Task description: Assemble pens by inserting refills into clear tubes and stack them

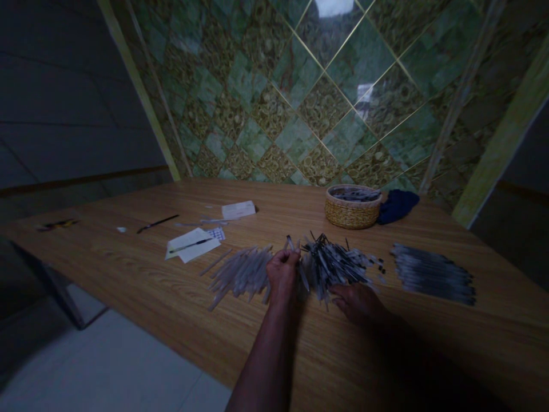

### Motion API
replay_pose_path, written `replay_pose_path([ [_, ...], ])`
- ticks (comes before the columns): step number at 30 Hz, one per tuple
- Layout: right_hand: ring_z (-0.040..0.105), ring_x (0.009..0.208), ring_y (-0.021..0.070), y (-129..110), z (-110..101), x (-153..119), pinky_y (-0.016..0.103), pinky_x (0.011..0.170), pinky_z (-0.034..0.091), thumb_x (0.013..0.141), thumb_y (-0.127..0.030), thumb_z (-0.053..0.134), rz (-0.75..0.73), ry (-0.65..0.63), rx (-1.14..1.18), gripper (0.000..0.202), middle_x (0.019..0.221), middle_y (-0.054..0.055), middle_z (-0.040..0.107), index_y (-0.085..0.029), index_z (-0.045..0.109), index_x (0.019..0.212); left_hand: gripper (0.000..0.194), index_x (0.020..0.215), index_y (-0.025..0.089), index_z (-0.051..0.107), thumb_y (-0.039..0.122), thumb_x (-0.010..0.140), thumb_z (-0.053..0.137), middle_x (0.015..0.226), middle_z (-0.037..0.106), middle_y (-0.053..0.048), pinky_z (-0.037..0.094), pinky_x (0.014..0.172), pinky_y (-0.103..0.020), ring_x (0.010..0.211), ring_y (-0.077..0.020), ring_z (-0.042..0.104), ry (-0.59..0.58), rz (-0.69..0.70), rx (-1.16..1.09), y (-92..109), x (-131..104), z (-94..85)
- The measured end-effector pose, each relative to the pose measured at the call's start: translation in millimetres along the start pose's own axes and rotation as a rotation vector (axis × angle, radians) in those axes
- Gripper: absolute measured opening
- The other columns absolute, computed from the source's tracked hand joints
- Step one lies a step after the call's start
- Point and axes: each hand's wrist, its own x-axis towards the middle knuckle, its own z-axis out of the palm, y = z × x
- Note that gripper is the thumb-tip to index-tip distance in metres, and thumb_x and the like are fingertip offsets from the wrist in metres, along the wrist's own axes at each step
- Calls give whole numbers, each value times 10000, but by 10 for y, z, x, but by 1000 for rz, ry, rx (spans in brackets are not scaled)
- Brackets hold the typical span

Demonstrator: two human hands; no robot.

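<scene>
My left hand [283, 272] is closed, its thumb and fingers pinching a thin translucent pen barrel [290, 242] that points up and away from me. It sits between two heaps on the wooden table. On its left lies a heap of pale, see-through pen barrels [242, 272]. To its right is a tangled heap of dark-tipped, slim pen refills [337, 260]. My right hand [358, 303] is low at the near edge of that dark heap, fingers drawn together; whatever is between them is too blurred to make out.
Dark-ended pens [433, 274] lie in a neat row on the right. Behind stand a woven basket [351, 212] of pens and a dark blue cloth [398, 206]. Leftward are papers [193, 245] with a pen [191, 246], a white box [238, 209] and a dark stick [158, 223].
</scene>
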Motion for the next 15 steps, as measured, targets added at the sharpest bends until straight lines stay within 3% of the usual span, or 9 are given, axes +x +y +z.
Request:
replay_pose_path([
  [5, 646, 839, 224, 13, 11, -6, 287, 686, 411, 837, -258, 424, 11, -8, 16, 274, 919, 87, 710, -220, 656, 978, 215, 553, 133, 603, 330, 588, 682, 495, 544, 20, 325, 459, -203, 449, -81, 443, 0, 6, 4, 0, -2, 1],
  [10, 645, 833, 241, 85, -14, -7, 290, 667, 401, 816, -268, 468, 110, 25, 15, 280, 912, 106, 706, -209, 633, 1034, 223, 556, 130, 600, 333, 573, 691, 498, 533, 24, 328, 455, -195, 455, -77, 437, 6, 1, 5, 4, 5, 0],
  [15, 628, 747, 171, 247, -105, -23, 235, 644, 388, 808, -249, 457, 135, 150, 207, 233, 794, 28, 702, -228, 663, 915, 241, 548, 127, 589, 345, 573, 690, 484, 525, 22, 318, 439, -189, 438, -77, 430, -6, -14, -26, 22, -1, 7],
])
